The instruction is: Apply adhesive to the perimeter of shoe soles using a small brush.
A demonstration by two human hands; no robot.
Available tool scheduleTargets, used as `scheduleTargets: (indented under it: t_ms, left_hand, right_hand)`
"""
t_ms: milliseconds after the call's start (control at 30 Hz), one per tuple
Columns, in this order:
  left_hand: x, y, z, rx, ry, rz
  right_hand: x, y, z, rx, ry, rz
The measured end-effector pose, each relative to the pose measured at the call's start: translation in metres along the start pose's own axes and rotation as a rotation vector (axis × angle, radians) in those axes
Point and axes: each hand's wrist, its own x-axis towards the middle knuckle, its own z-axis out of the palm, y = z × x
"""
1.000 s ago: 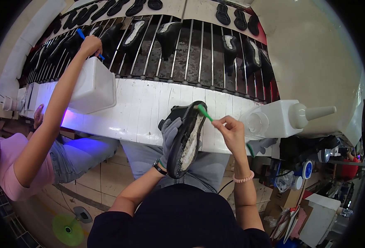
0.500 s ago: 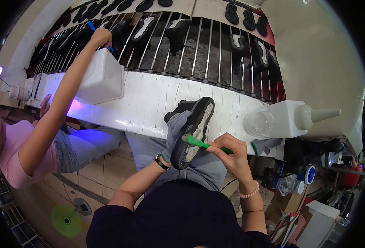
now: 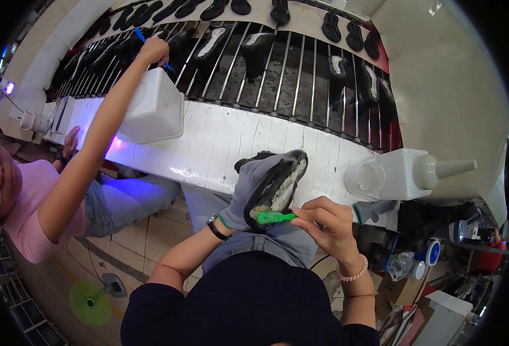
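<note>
My left hand [image 3: 246, 189], in a grey glove with a green cuff, grips a black shoe upper [image 3: 302, 158] from its left side. The shoe is tilted with its underside up, showing a rough whitish strip along the middle. In my bare right hand [image 3: 330, 224], a green-handled brush [image 3: 273, 217] is pinched between thumb and fingers. Its bristle end meets the underside near the end closest to me. The shoe is held over the front edge of the white bench [image 3: 217, 138], above my lap.
Beyond the bench, a rack of metal rods [image 3: 283, 75] carries several black shoes; soles [image 3: 331, 27] line the shelf behind. At right stand a white bottle [image 3: 401, 173], a clear cup [image 3: 365, 180] and a grey glove [image 3: 374, 212]. At left, a co-worker's arm [image 3: 107, 138] reaches past a white container [image 3: 156, 109].
The shoe has tipped and come slightly nearer me, with my left hand further around it. The brush has moved down to the shoe's near end. The whole view has shifted a little.
</note>
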Motion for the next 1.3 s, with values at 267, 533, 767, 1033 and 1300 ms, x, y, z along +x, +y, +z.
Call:
scheduleTargets:
  t_ms: [267,533,767,1033,1300]
  left_hand:
    - [0.014,-0.004,-0.017,-0.422,-0.272,-0.274]
    - [0.031,-0.004,-0.02,-0.526,-0.4,-0.341]
    - [0.041,-0.006,-0.019,-0.573,-0.422,-0.343]
    - [0.048,-0.036,-0.024,-0.714,-0.565,-0.404]
    - [0.086,-0.049,-0.031,-0.549,-0.861,-0.265]
  right_hand:
    - [0.026,-0.005,-0.021,-0.158,0.048,-0.168]
    - [0.013,0.006,-0.019,0.052,0.308,0.107]
    - [0.01,0.008,-0.007,0.071,0.372,0.113]
    - [0.038,0.0,-0.029,-0.236,0.194,-0.07]
    - [0.071,-0.002,-0.057,-0.58,0.109,-0.314]
